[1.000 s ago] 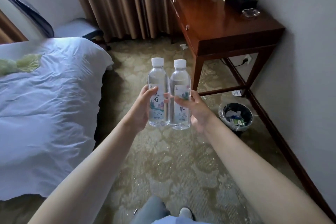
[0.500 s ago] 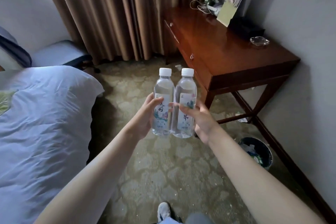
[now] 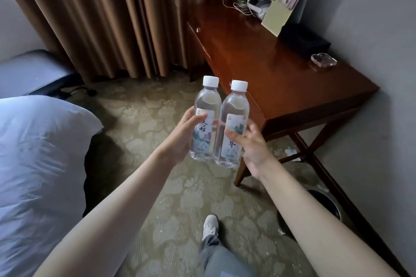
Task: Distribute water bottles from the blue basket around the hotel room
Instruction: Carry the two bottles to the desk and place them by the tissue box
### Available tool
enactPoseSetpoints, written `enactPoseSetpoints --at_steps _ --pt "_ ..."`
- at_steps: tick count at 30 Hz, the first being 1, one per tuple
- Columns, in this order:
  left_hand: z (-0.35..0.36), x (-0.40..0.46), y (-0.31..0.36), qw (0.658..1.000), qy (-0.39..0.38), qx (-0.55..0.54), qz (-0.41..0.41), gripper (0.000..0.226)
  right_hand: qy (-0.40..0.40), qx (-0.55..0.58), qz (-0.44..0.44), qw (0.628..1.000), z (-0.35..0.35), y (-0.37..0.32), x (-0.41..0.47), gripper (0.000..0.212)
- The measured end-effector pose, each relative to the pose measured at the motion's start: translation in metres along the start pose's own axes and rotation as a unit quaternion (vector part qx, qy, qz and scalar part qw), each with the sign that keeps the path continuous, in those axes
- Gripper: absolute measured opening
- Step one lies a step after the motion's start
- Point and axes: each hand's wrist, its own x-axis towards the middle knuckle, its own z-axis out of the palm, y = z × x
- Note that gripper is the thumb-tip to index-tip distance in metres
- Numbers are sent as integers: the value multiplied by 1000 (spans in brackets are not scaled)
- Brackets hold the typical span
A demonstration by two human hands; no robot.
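My left hand [image 3: 182, 139] is wrapped round the left bottle [image 3: 205, 121], thumb across the front of its label, fingers behind. My right hand [image 3: 252, 148] has the right bottle [image 3: 234, 126] the same way, thumb tip on the lower label, fingers curled round the far side. Both grips closed tight on the bottles, nothing loose.

Taking the desk [image 3: 281, 78] as ref: both bottles are held up in the air just off its near left corner, over the carpet [image 3: 144, 119], not touching the desk. They stand upright w/ white caps on, sides pressed together, the right one a touch lower and closer to the desk edge. Both look full, clear water.

On the desk: a glass ashtray [image 3: 323, 62] near its right edge by the wall, a black box [image 3: 304, 40] just behind that, a yellow-ish card [image 3: 286, 0] leaning on the wall further back, and white cables [image 3: 238, 5] at the far end. A dark bin [image 3: 326, 207] sits on the floor below the desk's near end, partly hidden by my right forearm. Brown curtains [image 3: 101, 18] hang left of the desk's far end. The bed [image 3: 40, 164] w/ white cover is well left of the desk, across the carpet. My shoe [image 3: 210, 226] and grey trouser leg show at the bottom, short of the desk. Blue basket isn't in shot.
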Motion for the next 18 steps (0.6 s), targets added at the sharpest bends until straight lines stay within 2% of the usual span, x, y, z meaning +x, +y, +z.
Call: enactPoseSetpoints --at_steps 2,6,10,14,18 --pt "-3 40 8 1000 -13 7 -4 44 11 -1 -7 1000 -7 -9 35 60" --pt "-7 110 28 998 -50 18 -20 66 32 7 -17 999 -20 -36 97 62" --pt "-6 166 43 995 -86 19 -35 69 52 2 -21 998 -32 -57 140 60" --pt "4 224 51 992 -111 33 -59 58 91 9 -25 995 -52 -71 177 56" --pt "14 284 56 980 -166 78 -78 47 153 21 -35 987 -69 -81 209 54"
